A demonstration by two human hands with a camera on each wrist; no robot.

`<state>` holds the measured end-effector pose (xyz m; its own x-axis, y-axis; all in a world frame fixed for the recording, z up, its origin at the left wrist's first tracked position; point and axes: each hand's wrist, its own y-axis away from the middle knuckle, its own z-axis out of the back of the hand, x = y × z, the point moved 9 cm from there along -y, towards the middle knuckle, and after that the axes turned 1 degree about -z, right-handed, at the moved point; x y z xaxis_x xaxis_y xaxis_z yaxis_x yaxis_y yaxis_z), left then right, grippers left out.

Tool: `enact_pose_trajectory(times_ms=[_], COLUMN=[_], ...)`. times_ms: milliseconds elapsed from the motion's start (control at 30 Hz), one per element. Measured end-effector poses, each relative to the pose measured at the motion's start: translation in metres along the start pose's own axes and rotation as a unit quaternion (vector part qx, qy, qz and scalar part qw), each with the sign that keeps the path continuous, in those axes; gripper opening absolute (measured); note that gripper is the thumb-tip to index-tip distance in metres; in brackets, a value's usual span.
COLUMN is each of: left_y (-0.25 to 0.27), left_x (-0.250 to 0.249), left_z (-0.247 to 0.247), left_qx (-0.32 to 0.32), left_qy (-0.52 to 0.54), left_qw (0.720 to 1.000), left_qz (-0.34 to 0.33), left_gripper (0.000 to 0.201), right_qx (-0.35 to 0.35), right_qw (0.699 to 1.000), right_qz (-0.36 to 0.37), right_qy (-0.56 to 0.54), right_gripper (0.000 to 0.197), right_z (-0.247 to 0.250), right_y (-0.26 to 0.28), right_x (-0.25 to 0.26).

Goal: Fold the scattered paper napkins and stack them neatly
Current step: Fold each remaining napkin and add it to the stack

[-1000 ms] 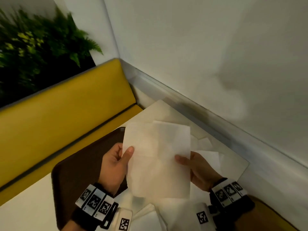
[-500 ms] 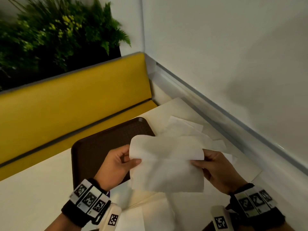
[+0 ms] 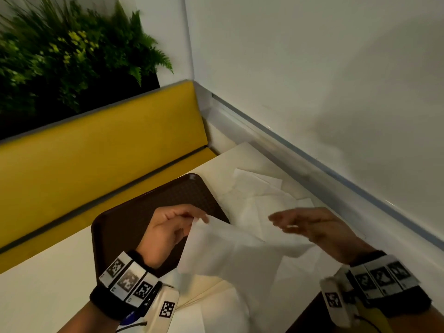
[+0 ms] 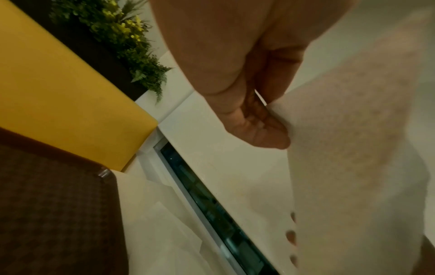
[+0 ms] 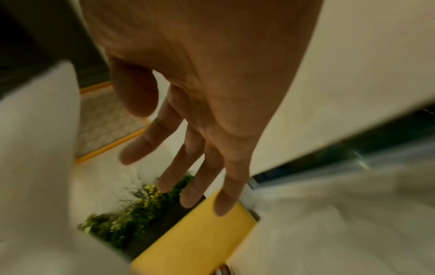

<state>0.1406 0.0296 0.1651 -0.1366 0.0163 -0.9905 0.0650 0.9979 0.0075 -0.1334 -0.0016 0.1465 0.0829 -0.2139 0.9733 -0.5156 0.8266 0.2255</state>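
A white paper napkin (image 3: pixel 230 251) hangs low over the table, folded over on itself. My left hand (image 3: pixel 173 227) pinches its upper left corner between thumb and fingers; the left wrist view shows that pinch on the napkin (image 4: pixel 348 148) edge by the left hand (image 4: pixel 254 115). My right hand (image 3: pixel 310 224) hovers above the napkin's right side with fingers stretched out and nothing in them; the right wrist view shows the right hand (image 5: pixel 188 158) with spread, straight fingers. Several loose napkins (image 3: pixel 259 193) lie scattered on the table behind, and more napkins (image 3: pixel 216 306) lie near the front edge.
A dark brown tray (image 3: pixel 134 222) sits on the cream table (image 3: pixel 40 292) under my left hand. A yellow bench back (image 3: pixel 96 152) runs behind, with green plants (image 3: pixel 67 56) above it. A white wall (image 3: pixel 312 80) with a ledge (image 3: pixel 336 174) closes the right side.
The napkin has gone from held up flat, to folded over, to lowered toward the table. My right hand has let go of it and opened. The left hand keeps its pinch.
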Motion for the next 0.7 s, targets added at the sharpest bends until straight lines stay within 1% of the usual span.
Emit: enact_pose_trajectory(times_ms=[67, 133, 167, 233, 267, 333, 433, 500, 567, 633, 700], left_y=[-0.002, -0.004, -0.003, -0.002, -0.002, 0.0, 0.005, 0.009, 0.013, 0.019, 0.029], left_x=[-0.009, -0.017, -0.02, -0.027, -0.031, -0.037, -0.039, -0.037, -0.028, -0.015, -0.001], left_z=[-0.01, -0.019, -0.024, -0.029, -0.028, -0.022, -0.01, -0.004, 0.002, 0.013, 0.025], left_qx=[0.018, 0.025, 0.023, 0.013, 0.0, -0.033, -0.05, -0.056, -0.079, -0.116, -0.149], left_qy=[0.017, -0.026, -0.056, -0.106, -0.136, -0.177, -0.197, -0.214, -0.22, -0.201, -0.181], left_qw=[1.0, 0.999, 0.997, 0.991, 0.987, 0.978, 0.973, 0.971, 0.97, 0.971, 0.972], left_qz=[-0.008, -0.034, -0.049, -0.077, -0.088, -0.103, -0.107, -0.096, -0.07, -0.048, -0.02], left_gripper=[0.027, 0.035, 0.037, 0.032, 0.027, 0.017, 0.021, 0.017, 0.006, 0.014, 0.014], right_qx=[0.012, 0.04, 0.058, 0.073, 0.068, 0.051, 0.038, 0.032, 0.026, 0.019, 0.002], right_qw=[0.996, 0.986, 0.976, 0.959, 0.954, 0.951, 0.945, 0.944, 0.948, 0.95, 0.953], right_qz=[0.021, 0.042, 0.039, 0.043, 0.054, 0.071, 0.085, 0.089, 0.072, 0.047, 0.023], right_qy=[0.084, 0.159, 0.206, 0.27, 0.287, 0.297, 0.314, 0.316, 0.311, 0.309, 0.302], right_gripper=[0.033, 0.028, 0.027, 0.031, 0.03, 0.025, 0.022, 0.021, 0.021, 0.019, 0.014], right_z=[-0.014, -0.047, -0.067, -0.094, -0.1, -0.099, -0.091, -0.087, -0.078, -0.064, -0.049], right_y=[-0.016, -0.036, -0.044, -0.058, -0.062, -0.062, -0.057, -0.052, -0.045, -0.036, -0.024], right_x=[0.025, 0.044, 0.047, 0.045, 0.045, 0.046, 0.048, 0.045, 0.036, 0.022, 0.006])
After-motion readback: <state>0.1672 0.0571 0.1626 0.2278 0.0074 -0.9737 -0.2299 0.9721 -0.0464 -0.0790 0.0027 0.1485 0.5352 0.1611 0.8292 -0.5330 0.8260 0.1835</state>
